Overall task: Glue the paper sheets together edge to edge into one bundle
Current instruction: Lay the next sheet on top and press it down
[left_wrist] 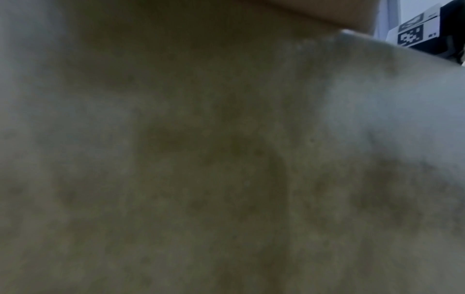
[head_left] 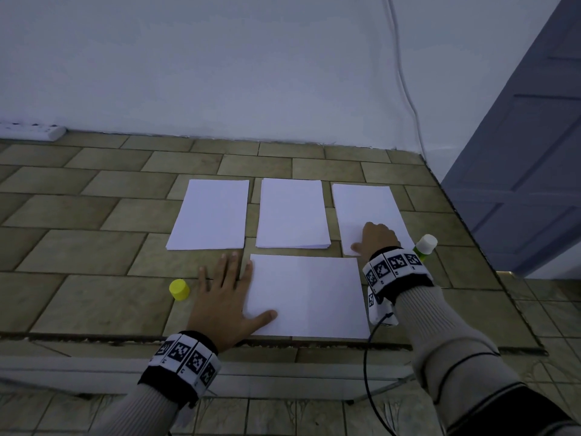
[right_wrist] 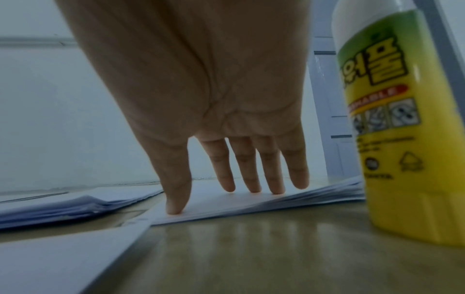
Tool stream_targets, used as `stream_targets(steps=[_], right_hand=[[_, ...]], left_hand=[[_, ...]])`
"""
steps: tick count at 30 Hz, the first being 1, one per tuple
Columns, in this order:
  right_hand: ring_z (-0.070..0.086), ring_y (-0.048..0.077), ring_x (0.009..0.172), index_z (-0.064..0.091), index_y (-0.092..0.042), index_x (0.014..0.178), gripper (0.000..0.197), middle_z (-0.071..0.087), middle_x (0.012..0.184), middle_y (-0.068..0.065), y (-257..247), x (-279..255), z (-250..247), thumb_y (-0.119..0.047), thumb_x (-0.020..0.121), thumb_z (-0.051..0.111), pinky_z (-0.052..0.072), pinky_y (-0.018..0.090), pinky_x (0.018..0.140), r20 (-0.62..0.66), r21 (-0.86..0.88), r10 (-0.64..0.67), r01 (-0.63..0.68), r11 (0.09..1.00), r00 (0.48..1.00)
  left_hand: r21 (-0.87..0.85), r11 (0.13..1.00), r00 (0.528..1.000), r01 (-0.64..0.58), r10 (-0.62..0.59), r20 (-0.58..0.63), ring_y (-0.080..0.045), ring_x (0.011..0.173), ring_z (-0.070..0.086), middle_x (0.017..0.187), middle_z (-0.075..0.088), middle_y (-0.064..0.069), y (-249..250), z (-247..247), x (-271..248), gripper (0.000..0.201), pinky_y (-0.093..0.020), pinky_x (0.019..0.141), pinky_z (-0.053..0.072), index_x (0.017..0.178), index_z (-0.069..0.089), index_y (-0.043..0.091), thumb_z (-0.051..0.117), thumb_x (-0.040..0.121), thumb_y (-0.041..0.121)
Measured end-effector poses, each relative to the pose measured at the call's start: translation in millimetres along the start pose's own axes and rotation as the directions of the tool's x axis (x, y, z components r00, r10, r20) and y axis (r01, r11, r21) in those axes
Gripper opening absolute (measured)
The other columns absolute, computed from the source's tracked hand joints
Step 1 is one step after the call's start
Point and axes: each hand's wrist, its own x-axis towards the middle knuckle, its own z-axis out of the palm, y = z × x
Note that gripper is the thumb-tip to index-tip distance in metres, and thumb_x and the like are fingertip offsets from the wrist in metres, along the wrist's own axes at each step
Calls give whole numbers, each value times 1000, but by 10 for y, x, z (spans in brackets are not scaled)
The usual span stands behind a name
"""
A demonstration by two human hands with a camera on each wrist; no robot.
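Neither grip is closing on anything: the left hand (head_left: 224, 302) is lying flat with its fingers spread, the thumb pressing on the near-left corner of the near sheet (head_left: 306, 295) while the other fingers are resting on the tiled counter (head_left: 78, 247) just beside it, and the right hand (head_left: 375, 239) is reaching with straight fingers (right_wrist: 251, 177) and a lowered thumb, their tips touching the top of the right stack (head_left: 364, 206). Two more stacks, the middle stack (head_left: 292, 212) and the left stack (head_left: 210, 214), are lying in the same row, apart from each other. The glue stick (right_wrist: 392, 123) is standing upright just beside the right hand, uncapped as far as the head view suggests, with the yellow cap (head_left: 179, 289) sitting on the counter left of the left hand. Judging by this, the person is fetching the next sheet to join to the near sheet. That next move is calling for peeling only the top sheet off the right stack with a light fingertip drag while the left hand is steadying the near sheet. The left wrist view is showing only a blurred surface.
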Motion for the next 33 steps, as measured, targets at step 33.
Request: stream_targets(steps=[33], right_hand=[[39, 12, 125, 64, -34, 108, 39, 52, 131, 0, 49, -714, -154, -25, 74, 80, 24, 13, 96, -357, 503, -499, 612, 609, 790]], left_hand=[[-885, 437, 968, 163, -243, 59, -8, 134, 37, 148, 42, 5, 8, -577, 109, 69, -31, 114, 25, 148, 31, 27, 27, 93, 68]])
